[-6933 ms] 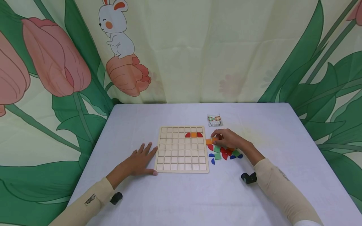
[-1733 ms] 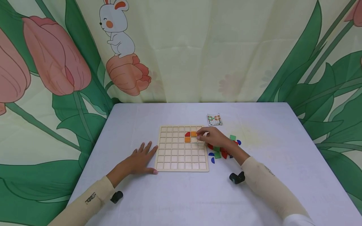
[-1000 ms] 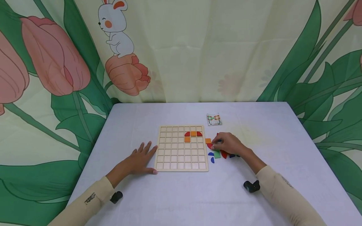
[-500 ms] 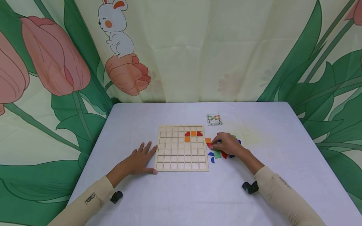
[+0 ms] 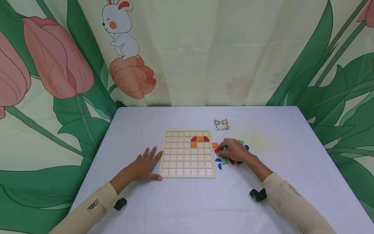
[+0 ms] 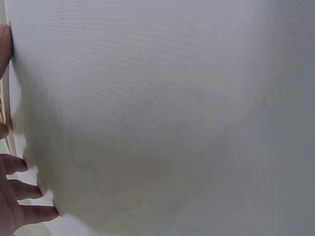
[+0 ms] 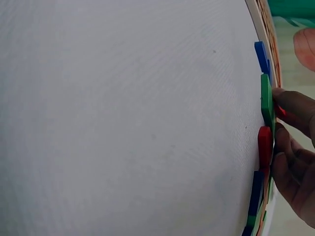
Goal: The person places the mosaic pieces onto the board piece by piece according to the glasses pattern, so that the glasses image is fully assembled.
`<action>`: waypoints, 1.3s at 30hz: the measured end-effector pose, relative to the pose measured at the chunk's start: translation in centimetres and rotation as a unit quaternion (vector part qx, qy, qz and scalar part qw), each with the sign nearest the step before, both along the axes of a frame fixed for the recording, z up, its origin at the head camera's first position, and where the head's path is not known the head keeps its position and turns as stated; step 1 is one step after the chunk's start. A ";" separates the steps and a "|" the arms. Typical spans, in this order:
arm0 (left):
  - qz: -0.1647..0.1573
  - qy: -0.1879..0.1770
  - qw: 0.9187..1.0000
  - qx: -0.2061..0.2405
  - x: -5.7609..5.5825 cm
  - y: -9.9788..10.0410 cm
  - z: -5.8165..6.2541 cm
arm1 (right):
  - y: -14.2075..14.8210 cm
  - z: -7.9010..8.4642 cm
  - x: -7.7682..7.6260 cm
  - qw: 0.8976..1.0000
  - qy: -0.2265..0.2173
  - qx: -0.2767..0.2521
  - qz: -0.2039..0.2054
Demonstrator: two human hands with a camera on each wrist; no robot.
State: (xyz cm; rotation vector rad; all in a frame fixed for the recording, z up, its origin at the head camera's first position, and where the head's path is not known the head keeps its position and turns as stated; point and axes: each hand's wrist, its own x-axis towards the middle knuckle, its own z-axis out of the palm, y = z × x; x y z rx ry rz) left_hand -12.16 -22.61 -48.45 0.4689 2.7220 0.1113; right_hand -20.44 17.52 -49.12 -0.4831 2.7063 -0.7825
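A pale wooden grid board [image 5: 178,166] lies on the table. Near its upper right, two red quarter-circle tiles sit either side of an orange square tile [image 5: 200,138]; another orange square [image 5: 193,144] lies under the left red one. My left hand [image 5: 145,166] rests flat with spread fingers, fingertips at the board's left edge; the left wrist view shows those fingers [image 6: 32,215] at its left border. Right of the board, my right hand [image 5: 233,150] pinches a red quarter-circle tile [image 5: 217,151] between thumb and fingertips. Red also shows between these fingers in the right wrist view.
Loose tiles lie around the right hand: an orange square [image 5: 215,145] by the board's edge, a green square [image 5: 224,160], a blue half-circle [image 5: 219,166] and several more, partly hidden by the hand. A small patterned card [image 5: 221,123] lies behind them.
Since the oldest frame, an orange square has joined the board below the left red tile. My right hand went from the board back to the loose tiles and took the red one. Left hand unmoved.
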 end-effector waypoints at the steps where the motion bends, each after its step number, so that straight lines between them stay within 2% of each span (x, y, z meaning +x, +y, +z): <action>1: 0.000 0.001 1.000 0.000 0.0 0.0 0.0 | 0.0 0.0 0.0 1.000 -0.005 0.000 -0.001; 15: 0.004 -0.003 1.000 -0.001 0.0 -0.1 -0.4 | -0.4 0.0 0.1 0.999 -0.029 -0.018 0.032; 28: 0.001 0.004 1.000 0.000 0.1 0.0 -0.1 | -0.6 0.7 -0.1 0.998 0.009 -0.050 0.032; 39: 0.003 0.004 1.000 0.000 0.1 0.1 0.0 | -2.0 0.8 -0.2 0.995 -0.001 -0.092 0.040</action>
